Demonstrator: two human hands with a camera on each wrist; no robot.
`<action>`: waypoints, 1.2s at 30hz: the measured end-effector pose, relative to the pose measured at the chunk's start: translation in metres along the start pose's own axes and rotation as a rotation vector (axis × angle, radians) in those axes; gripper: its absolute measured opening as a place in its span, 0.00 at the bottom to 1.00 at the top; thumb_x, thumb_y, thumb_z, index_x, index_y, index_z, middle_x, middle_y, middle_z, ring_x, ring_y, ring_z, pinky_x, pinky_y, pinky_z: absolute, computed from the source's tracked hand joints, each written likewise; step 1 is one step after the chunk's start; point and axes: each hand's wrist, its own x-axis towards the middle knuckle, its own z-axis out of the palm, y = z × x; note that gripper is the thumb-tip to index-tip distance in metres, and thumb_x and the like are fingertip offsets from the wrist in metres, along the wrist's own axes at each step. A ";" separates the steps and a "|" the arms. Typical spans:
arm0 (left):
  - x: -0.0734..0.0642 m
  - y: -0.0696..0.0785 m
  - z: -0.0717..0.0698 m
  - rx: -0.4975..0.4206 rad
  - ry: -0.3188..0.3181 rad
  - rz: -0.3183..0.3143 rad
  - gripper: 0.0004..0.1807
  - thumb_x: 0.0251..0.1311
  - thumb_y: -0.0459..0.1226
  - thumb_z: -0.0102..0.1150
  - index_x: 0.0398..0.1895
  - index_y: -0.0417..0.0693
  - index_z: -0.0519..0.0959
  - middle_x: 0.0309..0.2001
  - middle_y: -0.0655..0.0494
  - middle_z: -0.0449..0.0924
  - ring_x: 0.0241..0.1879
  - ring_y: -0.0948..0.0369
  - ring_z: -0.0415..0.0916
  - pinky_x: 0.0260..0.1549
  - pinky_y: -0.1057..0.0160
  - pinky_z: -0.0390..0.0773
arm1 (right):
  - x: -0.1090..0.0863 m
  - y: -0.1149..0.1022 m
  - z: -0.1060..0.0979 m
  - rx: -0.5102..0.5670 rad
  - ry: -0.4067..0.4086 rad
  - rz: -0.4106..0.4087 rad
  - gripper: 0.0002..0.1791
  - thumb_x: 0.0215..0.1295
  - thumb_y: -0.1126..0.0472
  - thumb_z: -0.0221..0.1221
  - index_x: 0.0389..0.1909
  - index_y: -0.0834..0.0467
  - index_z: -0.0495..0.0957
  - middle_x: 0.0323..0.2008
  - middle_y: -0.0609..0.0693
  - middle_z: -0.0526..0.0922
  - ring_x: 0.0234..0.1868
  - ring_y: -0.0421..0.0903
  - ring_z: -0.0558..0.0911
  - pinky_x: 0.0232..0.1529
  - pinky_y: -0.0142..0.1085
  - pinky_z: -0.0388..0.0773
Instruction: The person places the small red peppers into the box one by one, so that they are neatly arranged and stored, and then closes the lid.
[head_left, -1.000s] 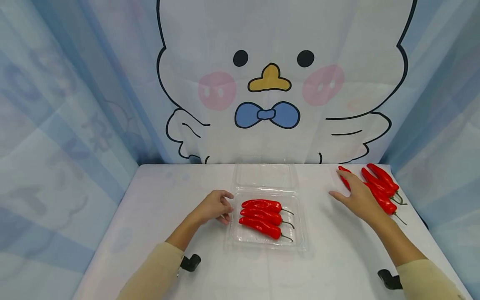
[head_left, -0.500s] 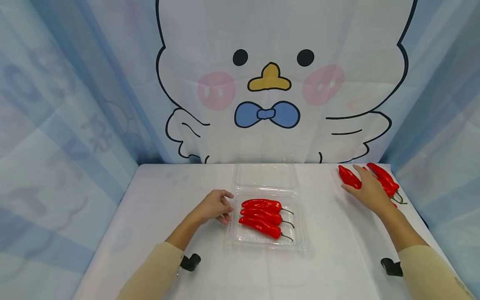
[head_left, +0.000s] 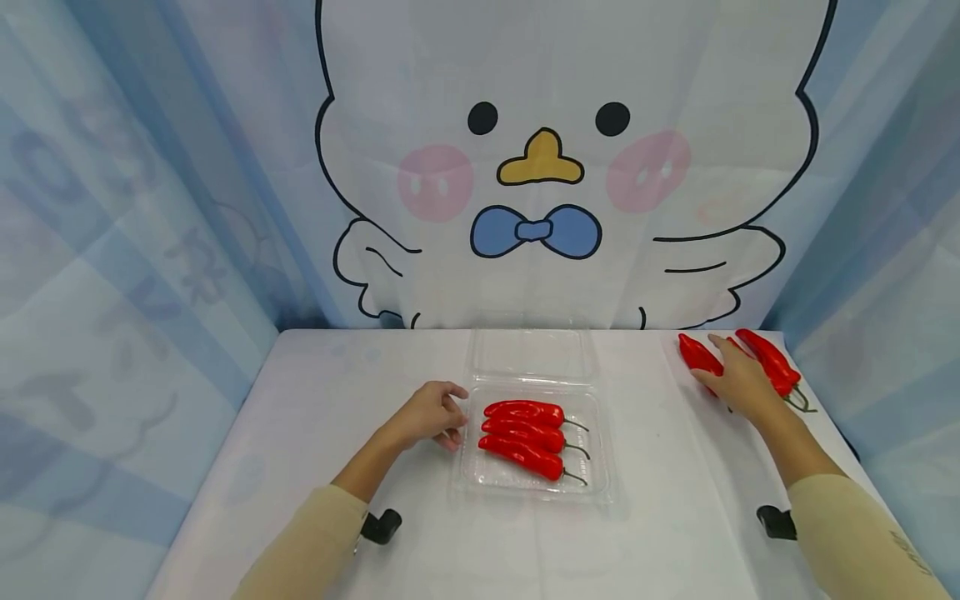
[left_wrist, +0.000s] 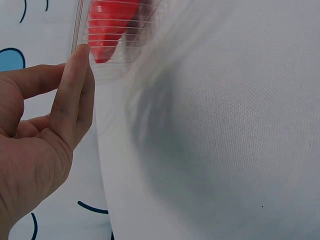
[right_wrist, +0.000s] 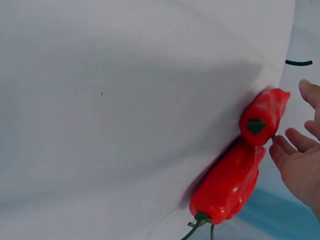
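Beside the left edge of a clear plastic clamshell box (head_left: 600,467), my left hand (head_left: 423,415) has its fingers loosely bent. In the left wrist view a fingertip is at the box wall. Several glossy red chili peppers (head_left: 521,458) with green stems lie side by side in the box. At the table's far right corner, my right hand (head_left: 738,385) is over a loose red chili pepper (head_left: 697,354). In the right wrist view its fingertips touch or nearly touch that pepper (right_wrist: 265,112), with a gap at the thumb. Two more peppers (right_wrist: 227,185) lie against it.
The box's lid (head_left: 531,354) is folded back flat toward the far table edge. A white cloth covers the table (head_left: 660,533). Behind stands a curtain (head_left: 540,283) with a cartoon character, and blue curtains flank both sides. Black wrist mounts (head_left: 382,527) show under the sleeves.
My right hand has shifted slightly right over the peppers. The pepper under it has turned, and its stem end now shows farther left. My left hand has stayed beside the box.
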 end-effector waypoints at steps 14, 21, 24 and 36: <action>-0.001 0.000 0.000 -0.007 -0.008 0.012 0.24 0.66 0.28 0.63 0.65 0.35 0.73 0.35 0.44 0.81 0.23 0.57 0.84 0.26 0.60 0.89 | 0.001 0.000 0.006 0.014 0.011 -0.027 0.45 0.69 0.67 0.61 0.80 0.68 0.46 0.72 0.77 0.59 0.68 0.76 0.61 0.59 0.72 0.73; 0.000 0.000 0.000 -0.005 -0.011 0.017 0.24 0.66 0.28 0.63 0.65 0.36 0.73 0.35 0.45 0.81 0.23 0.57 0.84 0.26 0.61 0.89 | 0.002 0.001 0.007 0.012 0.021 -0.026 0.44 0.67 0.70 0.62 0.79 0.69 0.49 0.70 0.77 0.61 0.66 0.75 0.64 0.58 0.71 0.75; 0.000 0.001 0.000 -0.005 -0.010 0.015 0.24 0.66 0.28 0.63 0.65 0.36 0.73 0.35 0.45 0.81 0.23 0.57 0.84 0.26 0.61 0.89 | 0.003 0.003 0.009 0.014 0.032 -0.019 0.45 0.66 0.69 0.63 0.79 0.68 0.50 0.69 0.77 0.62 0.65 0.75 0.65 0.58 0.71 0.75; -0.002 0.004 0.001 0.004 0.003 0.000 0.24 0.66 0.28 0.63 0.65 0.36 0.73 0.36 0.45 0.81 0.23 0.57 0.84 0.26 0.61 0.89 | 0.004 0.008 0.013 0.002 0.041 -0.004 0.50 0.61 0.61 0.71 0.77 0.71 0.53 0.64 0.77 0.68 0.63 0.74 0.67 0.55 0.69 0.79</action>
